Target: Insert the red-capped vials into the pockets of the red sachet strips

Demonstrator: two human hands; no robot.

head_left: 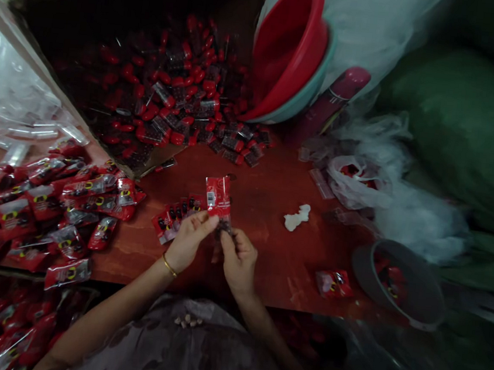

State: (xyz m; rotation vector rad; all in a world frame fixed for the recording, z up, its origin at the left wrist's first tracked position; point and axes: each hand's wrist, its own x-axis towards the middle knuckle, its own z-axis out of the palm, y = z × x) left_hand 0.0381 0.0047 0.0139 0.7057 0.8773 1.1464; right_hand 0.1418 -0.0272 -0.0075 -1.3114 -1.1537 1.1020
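Above the middle of the table, my left hand [189, 239] pinches a small red packet [218, 197] with a white barcode label, held upright. My right hand [238, 259] is closed, thumb against fingers, on a small dark item [225, 225] at the packet's lower end. Whether that item is inside the packet or just beneath it I cannot tell. Left of my left hand lies a row of small red packets [174, 215] with dark figures. Farther left a heap of filled red packets [46, 205] covers the table.
An open cardboard box [55, 73] holds many red-capped clear containers [185, 96]. Red [307, 56] and teal [322, 75] basins lean beside a spray can [330, 102]. To the right are plastic bags [411, 220], a white scrap [296, 218], a packet [334, 283] and a grey bowl [420, 303].
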